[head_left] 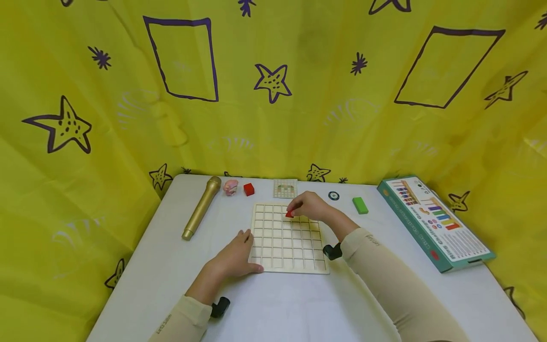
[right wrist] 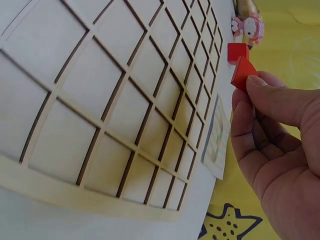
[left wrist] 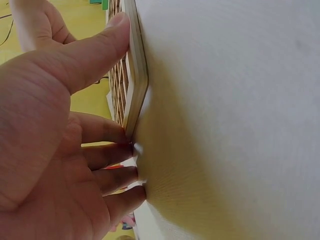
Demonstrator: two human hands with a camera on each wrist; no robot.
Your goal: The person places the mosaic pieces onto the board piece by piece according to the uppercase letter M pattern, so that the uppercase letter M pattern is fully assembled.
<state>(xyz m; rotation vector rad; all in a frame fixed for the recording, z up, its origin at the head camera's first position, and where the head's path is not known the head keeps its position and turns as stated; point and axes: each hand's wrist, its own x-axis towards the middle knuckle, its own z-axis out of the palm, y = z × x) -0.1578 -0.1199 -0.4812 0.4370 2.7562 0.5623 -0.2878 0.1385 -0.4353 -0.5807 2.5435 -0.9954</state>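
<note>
Over grid board (head_left: 286, 237) far edge: right hand (head_left: 309, 206) pinching red tile (right wrist: 242, 74).

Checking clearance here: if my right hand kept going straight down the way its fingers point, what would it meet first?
Most likely the wooden grid board: the right hand pinches a red block just above its far cells, though the gap is hard to judge.

Red block (right wrist: 243, 73): small flat wooden piece, tilted, apparently held just above the far rows. Grid board (head_left: 287, 237): pale wooden tray of square cells, flat on table.
</note>
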